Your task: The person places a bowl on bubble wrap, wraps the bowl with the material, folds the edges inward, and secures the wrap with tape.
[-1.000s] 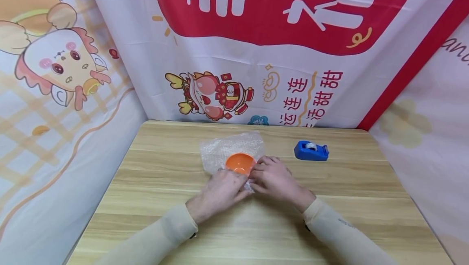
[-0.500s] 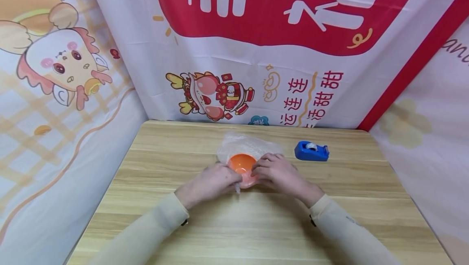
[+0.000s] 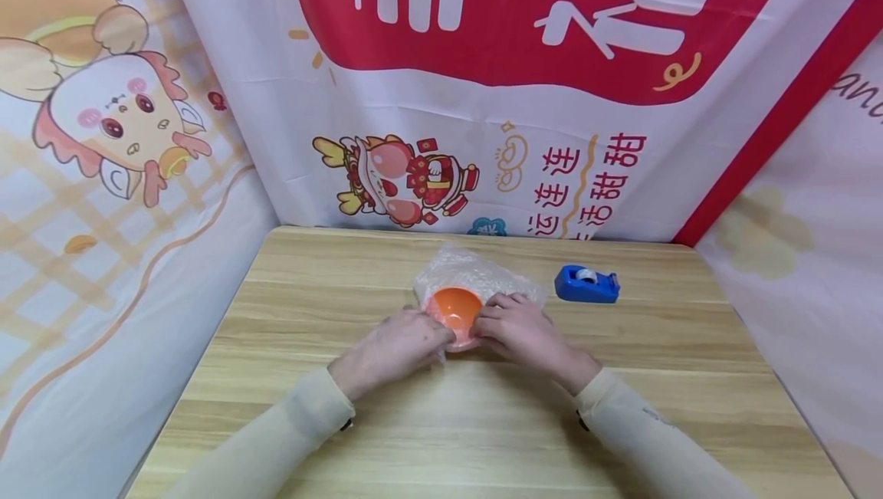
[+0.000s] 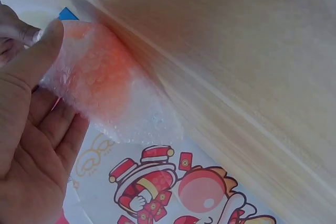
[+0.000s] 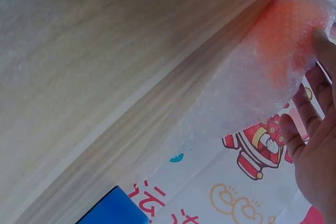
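Observation:
An orange bowl (image 3: 458,304) sits with its opening up on a sheet of clear bubble wrap (image 3: 451,265). Wrap covers the bowl's near side and folds over the near rim. At the near left rim my left hand (image 3: 403,342) pinches the wrap; the left wrist view shows its thumb (image 4: 44,51) against the film. On the near right side my right hand (image 3: 520,334) holds the wrap against the bowl, fingertips reaching over the rim. In the right wrist view, its thumb (image 5: 323,48) lies on the wrapped outside. Both hands partly hide the folded film.
A blue tape dispenser (image 3: 586,284) with a roll of tape stands right of the wrap, near the back of the wooden table (image 3: 483,438). Printed cloths (image 3: 572,100) hang behind the table and along both sides.
The bubble wrap sheet has turned and shifted right under the bowl. Its near part now covers more of the bowl's front. My left hand has moved left, along the rim.

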`<state>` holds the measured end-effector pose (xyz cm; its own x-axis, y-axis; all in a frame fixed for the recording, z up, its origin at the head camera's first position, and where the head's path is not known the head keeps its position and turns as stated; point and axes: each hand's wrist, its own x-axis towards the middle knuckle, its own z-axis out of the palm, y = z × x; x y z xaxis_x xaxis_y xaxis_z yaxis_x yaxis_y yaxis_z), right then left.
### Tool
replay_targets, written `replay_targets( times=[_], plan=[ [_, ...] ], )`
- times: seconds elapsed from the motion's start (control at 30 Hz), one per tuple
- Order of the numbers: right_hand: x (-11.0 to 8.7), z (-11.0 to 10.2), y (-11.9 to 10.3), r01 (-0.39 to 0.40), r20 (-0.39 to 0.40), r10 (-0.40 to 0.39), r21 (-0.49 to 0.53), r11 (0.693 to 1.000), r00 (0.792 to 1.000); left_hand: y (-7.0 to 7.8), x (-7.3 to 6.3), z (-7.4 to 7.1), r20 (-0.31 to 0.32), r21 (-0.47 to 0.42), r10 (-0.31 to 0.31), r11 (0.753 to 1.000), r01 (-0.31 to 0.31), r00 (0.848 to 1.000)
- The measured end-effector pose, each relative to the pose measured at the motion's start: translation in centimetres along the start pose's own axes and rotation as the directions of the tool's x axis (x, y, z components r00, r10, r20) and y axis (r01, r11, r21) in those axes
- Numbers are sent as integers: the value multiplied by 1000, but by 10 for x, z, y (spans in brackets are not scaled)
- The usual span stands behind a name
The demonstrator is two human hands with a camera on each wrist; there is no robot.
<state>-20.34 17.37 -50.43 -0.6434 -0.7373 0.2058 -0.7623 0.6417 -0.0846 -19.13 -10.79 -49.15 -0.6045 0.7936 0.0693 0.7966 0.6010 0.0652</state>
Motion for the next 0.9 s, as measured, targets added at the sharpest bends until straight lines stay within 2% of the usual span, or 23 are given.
replay_targets(
  times=[0.13,0.23,0.3,0.37,0.43,0.5,0.67,0.8,0.9],
  plan=[
    [1,-2,0,-25,13,24,59,998,1000,-2,-1,3,-24,33,20,999,-19,1000],
    [1,-8,3,-146,21,144,162,976,989,-5,-3,6,-53,48,44,998,-42,998],
    [1,-12,7,-273,43,271,244,931,962,-7,-5,7,-56,42,48,998,-46,997],
    [-1,-15,14,-387,59,388,300,872,920,-9,-8,6,-58,16,49,999,-48,997],
    [-3,-16,22,-470,85,470,330,819,878,-11,-11,5,-56,-12,51,999,-52,997],
    [-6,-16,30,-537,120,530,336,774,840,-14,-13,4,-57,-37,57,998,-59,997],
    [-16,-18,44,-656,207,625,314,686,752,-15,-15,0,-39,-58,58,996,-60,998],
    [-24,-16,52,-697,246,653,292,655,716,-15,-16,-2,-21,-66,54,996,-55,998],
    [-29,-13,57,-705,258,656,266,658,710,-15,-16,-3,-15,-60,53,997,-54,998]
  ],
)
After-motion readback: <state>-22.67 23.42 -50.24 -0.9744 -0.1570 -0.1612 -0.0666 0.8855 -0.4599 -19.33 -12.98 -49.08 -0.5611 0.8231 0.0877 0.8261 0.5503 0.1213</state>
